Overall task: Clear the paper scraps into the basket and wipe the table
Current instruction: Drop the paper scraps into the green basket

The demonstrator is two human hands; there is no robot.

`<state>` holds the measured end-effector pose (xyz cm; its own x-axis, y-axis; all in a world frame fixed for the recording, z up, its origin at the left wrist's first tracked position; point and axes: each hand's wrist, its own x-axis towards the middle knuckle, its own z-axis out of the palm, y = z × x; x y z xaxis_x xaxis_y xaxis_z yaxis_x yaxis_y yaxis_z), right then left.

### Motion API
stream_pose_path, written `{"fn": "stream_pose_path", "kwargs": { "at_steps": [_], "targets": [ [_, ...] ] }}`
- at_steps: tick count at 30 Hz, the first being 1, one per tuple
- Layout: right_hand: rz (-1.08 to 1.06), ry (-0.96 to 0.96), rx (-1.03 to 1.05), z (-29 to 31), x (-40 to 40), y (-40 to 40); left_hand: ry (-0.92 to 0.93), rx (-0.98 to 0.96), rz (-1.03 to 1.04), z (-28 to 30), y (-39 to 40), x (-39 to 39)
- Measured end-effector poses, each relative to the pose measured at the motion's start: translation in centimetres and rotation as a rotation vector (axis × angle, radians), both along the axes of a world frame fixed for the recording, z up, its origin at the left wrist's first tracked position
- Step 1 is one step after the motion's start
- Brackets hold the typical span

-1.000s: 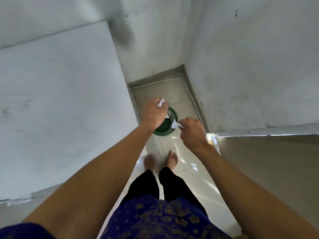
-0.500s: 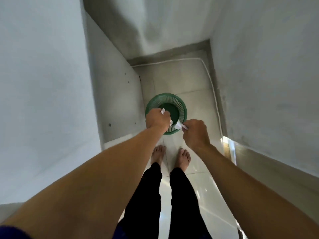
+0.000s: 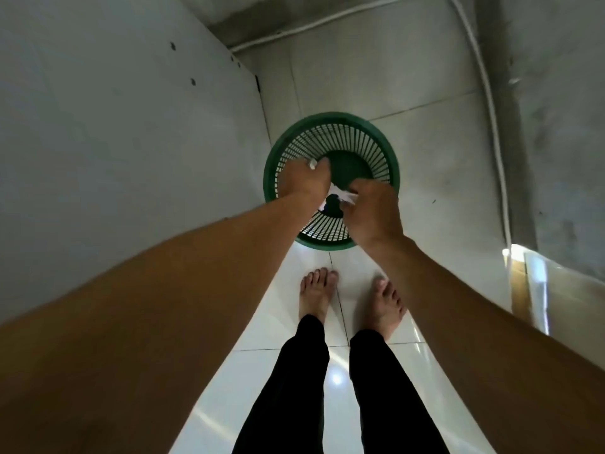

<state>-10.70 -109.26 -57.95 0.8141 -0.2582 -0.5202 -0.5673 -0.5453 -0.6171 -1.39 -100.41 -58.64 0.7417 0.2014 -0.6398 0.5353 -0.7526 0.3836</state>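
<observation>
- Both hands have dropped lower over the green basket [image 3: 383, 149] than half a second ago.
- The left hand [image 3: 306, 181] stays curled around a white paper scrap [image 3: 313, 163].
- The right hand [image 3: 373, 208] pinches crumpled paper [image 3: 343, 198] above the basket's opening.

A glossy white tiled floor [image 3: 435, 165] carried a round green slatted basket [image 3: 370, 142], standing directly beneath both hands. Two bare feet [image 3: 316, 296] stood on the tiles just nearer than the hands.
</observation>
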Motion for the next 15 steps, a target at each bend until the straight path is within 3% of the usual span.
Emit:
{"fn": "stream_pose_path", "kwargs": {
  "at_steps": [1, 3, 5, 6, 8, 15],
  "targets": [
    [0.002, 0.001, 0.002, -0.6, 0.3, 0.1, 0.053, 0.018, -0.051, -1.8, 0.7, -0.4],
    [0.032, 0.000, -0.038, -1.0, 0.6, 0.1, 0.065, 0.210, -0.371, -4.8, 3.6, -3.0],
    [0.053, 0.013, -0.133, -0.5, 0.7, 0.1, 0.073, 0.249, -0.656, -12.5, 8.6, -12.9],
    [0.042, 0.017, -0.174, -0.1, 0.8, 0.1, 0.046, 0.339, -0.600, -16.6, 11.0, -17.1],
    [0.004, 0.008, -0.199, 0.4, 1.2, -0.1, 0.164, 0.180, -0.334, -21.8, 14.3, -21.6],
    [-0.152, 0.043, -0.061, 0.7, 2.3, 0.1, 0.334, 0.076, -0.130, -22.1, 14.5, -20.5]
  ]
}}
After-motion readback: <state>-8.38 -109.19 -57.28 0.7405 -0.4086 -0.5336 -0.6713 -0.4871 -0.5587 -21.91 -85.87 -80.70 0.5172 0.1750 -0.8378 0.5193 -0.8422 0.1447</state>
